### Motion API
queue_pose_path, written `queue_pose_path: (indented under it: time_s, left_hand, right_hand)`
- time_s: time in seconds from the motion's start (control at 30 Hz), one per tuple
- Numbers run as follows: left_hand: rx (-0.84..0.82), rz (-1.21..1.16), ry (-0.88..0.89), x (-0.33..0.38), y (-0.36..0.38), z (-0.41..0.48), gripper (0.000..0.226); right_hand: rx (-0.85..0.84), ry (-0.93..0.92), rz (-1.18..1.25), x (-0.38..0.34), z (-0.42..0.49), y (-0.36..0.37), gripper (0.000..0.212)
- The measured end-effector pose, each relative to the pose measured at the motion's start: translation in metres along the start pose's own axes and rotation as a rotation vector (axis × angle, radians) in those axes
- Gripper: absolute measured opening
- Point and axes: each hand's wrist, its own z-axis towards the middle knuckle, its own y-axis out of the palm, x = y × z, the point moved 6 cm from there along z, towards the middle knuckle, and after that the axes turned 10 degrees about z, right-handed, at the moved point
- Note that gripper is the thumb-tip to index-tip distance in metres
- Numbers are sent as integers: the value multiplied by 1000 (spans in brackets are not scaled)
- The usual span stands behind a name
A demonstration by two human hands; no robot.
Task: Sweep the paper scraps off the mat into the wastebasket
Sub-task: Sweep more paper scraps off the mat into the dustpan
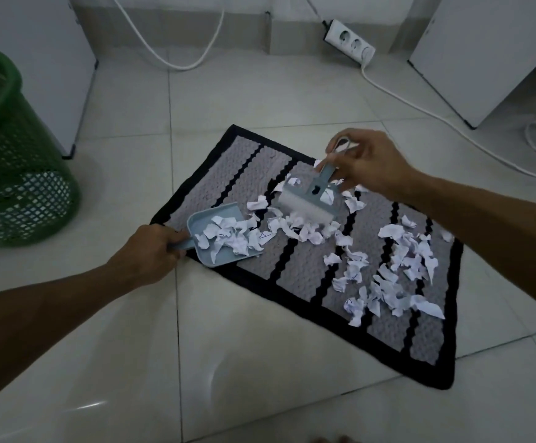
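Note:
A grey mat (pixel 254 174) with black stripes and a black border lies on the tiled floor. White paper scraps (pixel 397 270) are scattered over its right half. My left hand (pixel 148 251) grips the handle of a light blue dustpan (pixel 202 219) that rests on the mat's left edge and holds several scraps. My right hand (pixel 365 161) holds the handle of a small blue-grey brush (pixel 305 206), its bristles down among scraps just right of the pan's mouth. A green mesh wastebasket (pixel 14 161) stands at the left.
A white power strip (pixel 349 39) lies by the far wall, and its cable (pixel 420 107) runs along the floor to the right. White cabinets (pixel 484 59) stand at the back right and back left. Bare tiles lie in front of the mat.

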Motion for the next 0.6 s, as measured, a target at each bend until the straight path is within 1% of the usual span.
queue_pose_path:
  time_s: [0.03, 0.07, 0.13, 0.17, 0.2, 0.27, 0.33, 0.43, 0.6]
  left_hand:
    - [-7, -15, -7, 3, 1, -2, 35]
    - [-6, -27, -8, 6, 1, -3, 35]
    - [-10, -50, 0, 11, 3, -6, 37]
    - [-19, -63, -1, 12, 5, -7, 34]
    - [-27, -74, -9, 13, 7, -8, 32]
    - [-41, -87, -31, 14, 10, -9, 31]
    - [-41, -104, -38, 20, 13, -10, 32]
    - [-19, -147, -22, 35, 14, -11, 35]
    - [-24, -180, -43, 43, 18, -13, 33]
  right_hand:
    - [68, -29, 6, -2, 4, -10, 7]
    - [155, -72, -55, -3, 8, -19, 8]
    - [312, -146, -333, -1, 8, -30, 10]
    - [345, -150, -468, 3, 5, -27, 9]
    - [334, -138, -559, 11, 2, -19, 11]
    - [247, -121, -615, 31, -6, 11, 16]
    - [182, -139, -593, 40, -14, 45, 17]
    - [166, -172, -501, 30, -17, 82, 15]
    - [135, -227, -463, 9, -16, 100, 11]
